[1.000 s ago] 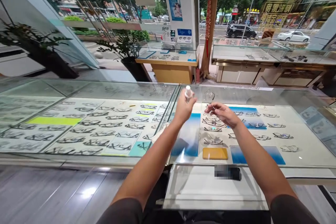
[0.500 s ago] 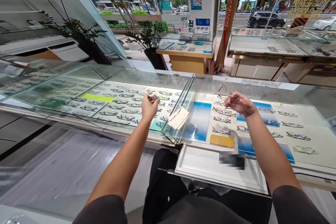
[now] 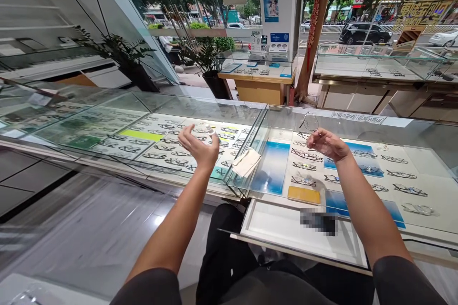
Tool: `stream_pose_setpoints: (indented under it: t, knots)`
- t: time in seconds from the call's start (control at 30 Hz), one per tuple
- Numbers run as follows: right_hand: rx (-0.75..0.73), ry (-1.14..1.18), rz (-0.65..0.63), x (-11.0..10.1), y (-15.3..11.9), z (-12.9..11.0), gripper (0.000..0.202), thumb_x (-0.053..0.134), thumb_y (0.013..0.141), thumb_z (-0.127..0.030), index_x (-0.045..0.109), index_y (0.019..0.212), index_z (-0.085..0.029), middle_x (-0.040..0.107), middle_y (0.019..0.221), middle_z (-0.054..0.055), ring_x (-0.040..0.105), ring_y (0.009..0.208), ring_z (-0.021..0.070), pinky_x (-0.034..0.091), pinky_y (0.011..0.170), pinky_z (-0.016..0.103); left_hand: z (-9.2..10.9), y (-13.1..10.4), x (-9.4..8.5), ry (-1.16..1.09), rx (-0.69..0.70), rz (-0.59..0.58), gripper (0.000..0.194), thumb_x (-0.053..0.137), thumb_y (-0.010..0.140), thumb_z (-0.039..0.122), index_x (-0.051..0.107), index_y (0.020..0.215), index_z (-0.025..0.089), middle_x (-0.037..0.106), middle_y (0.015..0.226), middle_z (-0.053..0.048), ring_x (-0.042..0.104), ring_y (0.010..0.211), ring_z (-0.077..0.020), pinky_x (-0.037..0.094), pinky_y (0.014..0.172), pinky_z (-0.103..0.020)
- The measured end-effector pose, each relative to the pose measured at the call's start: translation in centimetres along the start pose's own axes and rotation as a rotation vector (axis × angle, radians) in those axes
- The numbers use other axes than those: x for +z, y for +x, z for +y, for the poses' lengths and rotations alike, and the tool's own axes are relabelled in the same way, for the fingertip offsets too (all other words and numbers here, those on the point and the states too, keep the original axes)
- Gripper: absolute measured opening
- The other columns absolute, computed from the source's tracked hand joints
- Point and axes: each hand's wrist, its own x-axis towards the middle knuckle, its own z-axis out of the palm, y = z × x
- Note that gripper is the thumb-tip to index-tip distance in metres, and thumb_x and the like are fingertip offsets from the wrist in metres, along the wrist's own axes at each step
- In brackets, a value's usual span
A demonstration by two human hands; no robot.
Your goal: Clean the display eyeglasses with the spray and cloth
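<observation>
My left hand (image 3: 199,147) is over the glass counter with its fingers spread apart. Just beyond its thumb is a small white bottle (image 3: 211,130), partly covered by the thumb; whether they touch is unclear. My right hand (image 3: 328,145) has its fingers closed on a pair of thin-framed eyeglasses (image 3: 310,121), held up above the right display case with a round lens upward. Between my hands, a folded beige cloth (image 3: 246,163) lies on the glass near the joint of the two cases.
Rows of eyeglasses (image 3: 304,154) lie inside the display cases. A yellow case (image 3: 304,194) is near the front edge. Below it, an open white drawer (image 3: 272,221) juts out, with a blurred dark object (image 3: 318,221) over it. Potted plants (image 3: 214,81) stand behind the counter.
My left hand has opened from its grip on the bottle, its fingers now spread to the left of it. My right hand still holds the eyeglasses. The view has shifted slightly.
</observation>
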Motion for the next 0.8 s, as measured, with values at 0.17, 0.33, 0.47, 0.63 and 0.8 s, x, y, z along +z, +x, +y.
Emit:
stream_pose_setpoints:
  t: [0.17,0.33,0.47,0.63,0.8]
  knots:
    - [-0.025,0.05,-0.076,-0.3,0.0,0.3,0.041,0.089,0.074,-0.054,0.068,0.098,-0.027,0.074,0.092,0.003,0.069,0.092,0.0206,0.053,0.096,0.042,5.2,-2.5,-0.3,0.145,0.235,-0.758,0.024,0.052,0.092,0.043,0.063,0.09,0.022,0.071,0.088,-0.006,0.067,0.082,-0.0245,0.051,0.075,-0.037]
    - [-0.003,0.044,-0.054,-0.1,0.0,0.2,0.046,0.092,0.068,-0.055,0.068,0.095,-0.025,0.075,0.09,0.004,0.07,0.09,0.0214,0.055,0.095,0.043,8.3,-4.5,1.3,0.519,0.311,-1.003,0.046,0.055,0.088,0.064,0.067,0.085,0.02,0.076,0.089,-0.015,0.072,0.089,-0.0354,0.048,0.075,-0.039]
    - [0.015,0.02,-0.03,0.3,0.1,0.0,0.047,0.094,0.063,-0.057,0.071,0.091,-0.025,0.075,0.086,0.003,0.072,0.088,0.0228,0.055,0.094,0.046,8.3,-4.7,2.6,0.495,0.298,-1.081,0.031,0.058,0.086,0.048,0.069,0.082,0.019,0.075,0.081,-0.017,0.074,0.089,-0.0372,0.049,0.079,-0.039]
    - [0.023,-0.001,-0.01,0.6,0.1,-0.2,0.049,0.094,0.06,-0.058,0.071,0.088,-0.025,0.075,0.085,0.004,0.073,0.087,0.0239,0.054,0.094,0.047,7.9,-3.8,3.0,0.389,0.282,-1.098,0.018,0.061,0.081,0.036,0.061,0.07,0.022,0.074,0.078,-0.015,0.073,0.085,-0.036,0.048,0.078,-0.038]
    - [0.007,0.004,0.029,0.7,0.1,-0.3,0.049,0.093,0.062,-0.059,0.072,0.091,-0.024,0.077,0.089,0.005,0.072,0.089,0.0232,0.054,0.092,0.045,7.9,-0.4,2.5,0.154,0.189,-1.135,0.028,0.055,0.088,0.046,0.055,0.071,0.024,0.07,0.077,-0.009,0.068,0.074,-0.0264,0.049,0.067,-0.033]
